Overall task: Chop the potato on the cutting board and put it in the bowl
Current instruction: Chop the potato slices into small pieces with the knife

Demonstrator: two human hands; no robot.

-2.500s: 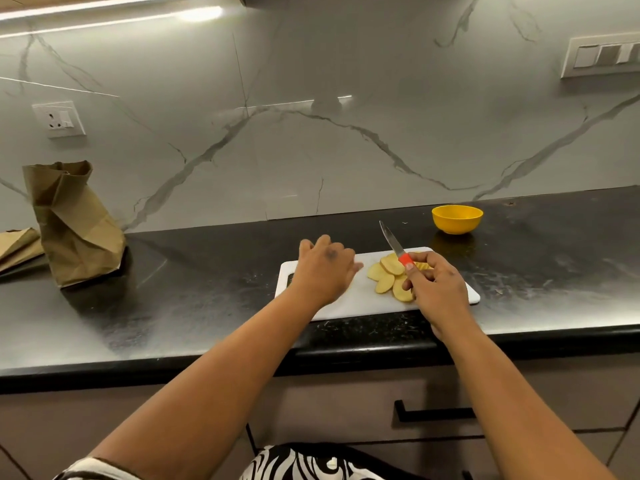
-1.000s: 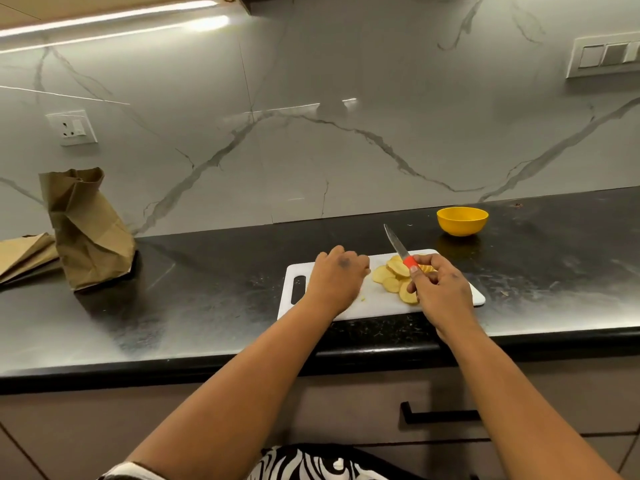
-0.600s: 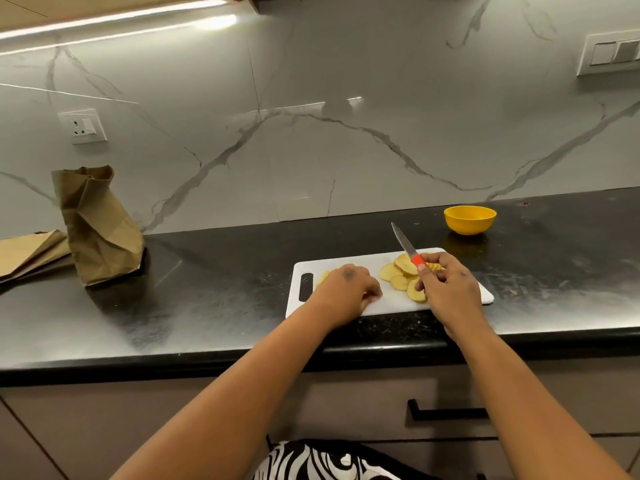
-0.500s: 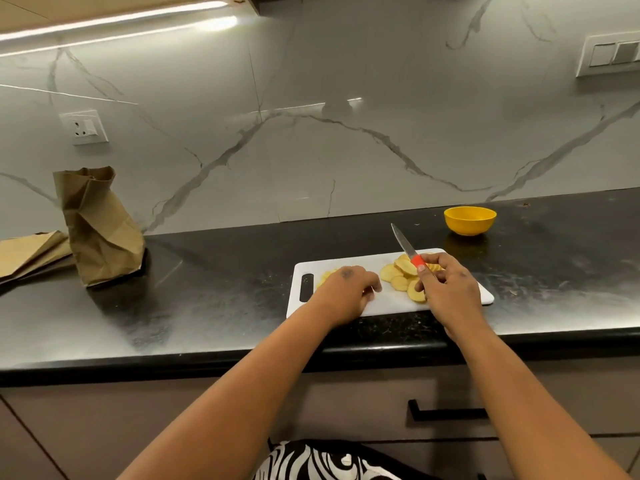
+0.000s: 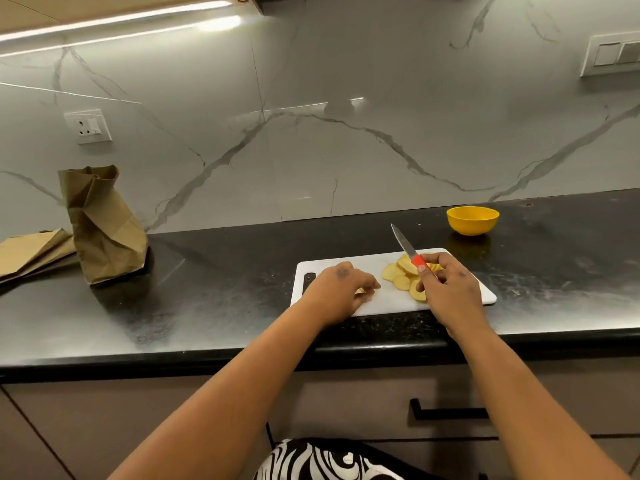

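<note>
A white cutting board (image 5: 367, 263) lies on the black counter near its front edge. Several pale yellow potato slices (image 5: 398, 274) are heaped on its right half. My right hand (image 5: 450, 289) grips a knife (image 5: 407, 247) by its red handle, blade pointing up and away over the slices. My left hand (image 5: 341, 289) rests on the board's left half with fingers curled over a small potato piece (image 5: 362, 290), mostly hidden beneath them. A yellow bowl (image 5: 472, 220) stands behind the board to the right; its inside is not visible.
A crumpled brown paper bag (image 5: 102, 225) stands at the counter's left, with flat paper bags (image 5: 33, 251) beside it. A marble wall rises behind the counter. A drawer handle (image 5: 448, 412) sits below the counter edge.
My left hand has slid back toward the board's front left with a potato piece under its fingers. My right hand has kept the knife over the slices.
</note>
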